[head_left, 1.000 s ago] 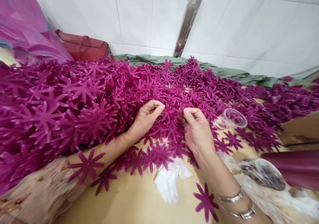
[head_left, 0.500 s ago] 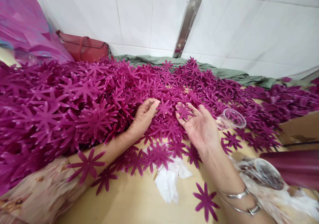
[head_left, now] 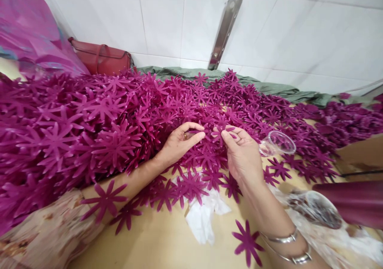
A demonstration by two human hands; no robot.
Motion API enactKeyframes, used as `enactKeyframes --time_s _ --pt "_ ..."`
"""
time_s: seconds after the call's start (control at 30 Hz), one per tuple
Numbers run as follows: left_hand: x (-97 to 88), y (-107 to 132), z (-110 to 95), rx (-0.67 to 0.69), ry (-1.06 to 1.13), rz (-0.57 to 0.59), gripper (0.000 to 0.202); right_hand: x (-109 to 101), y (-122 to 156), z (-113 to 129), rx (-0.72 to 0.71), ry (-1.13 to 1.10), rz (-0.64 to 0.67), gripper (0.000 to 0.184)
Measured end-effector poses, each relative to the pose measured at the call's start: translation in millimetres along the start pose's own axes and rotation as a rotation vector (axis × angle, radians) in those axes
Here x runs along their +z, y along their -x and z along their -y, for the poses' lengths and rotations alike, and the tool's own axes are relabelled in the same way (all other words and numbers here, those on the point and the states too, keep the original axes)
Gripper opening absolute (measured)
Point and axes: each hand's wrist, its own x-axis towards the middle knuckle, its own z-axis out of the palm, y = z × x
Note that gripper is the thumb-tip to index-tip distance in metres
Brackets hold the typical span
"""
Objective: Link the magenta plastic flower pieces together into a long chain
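My right hand has its thumb pressed against the fingers, pinching a magenta flower cutout with long narrow petals. Whether more than one cutout is stacked there I cannot tell. Just to the left, my left hand holds its thumb and forefinger stretched out and apart, with no cutout visibly gripped. Both hands hover at the front of a big heap of the same cutouts. One loose cutout lies on my left forearm, and another rests on the table near my right forearm.
A clear plastic cup lies right of my right hand. White tissue sits on the tan table. Plastic bags and a dark red object are at the right. Behind stand a red handbag and a tiled wall.
My left hand has let go of a cutout and moved slightly right, its thumb and forefinger parting. My right hand has turned from palm-up to a closed pinch on the cutout.
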Motion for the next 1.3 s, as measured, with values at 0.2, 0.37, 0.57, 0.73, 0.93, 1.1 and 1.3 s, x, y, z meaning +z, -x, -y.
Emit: enactKeyframes --time_s 0.2,0.37,0.57,0.73,0.93,1.1,1.3 --pt "-1.6 -1.0 2.6 0.033 -0.072 0.015 0.019 4.4 10.8 2.0 -0.024 0.157 0.087 0.027" --pt "-3.7 -0.6 5.6 0.081 -0.074 0.004 0.013 7.8 17.5 4.8 -0.070 0.306 0.139 0.024" --pt "-3.3 1.1 4.4 0.125 -0.105 0.041 0.009 6.0 17.1 3.7 -0.135 0.401 0.134 0.022" --pt "-1.2 2.1 3.5 0.102 -0.121 0.082 0.010 3.6 16.7 2.3 -0.182 0.516 0.112 0.020" --pt "-1.6 3.4 -2.1 0.039 -0.071 0.098 0.019 3.2 17.6 5.1 -0.243 0.593 0.117 0.019" --pt "-3.9 4.2 -7.9 0.046 -0.083 0.141 0.022 4.1 19.3 7.4 -0.232 0.589 0.178 0.021" --pt "-2.8 1.9 0.4 0.087 -0.134 0.172 0.022 2.5 16.7 5.4 -0.147 0.480 0.175 0.020"
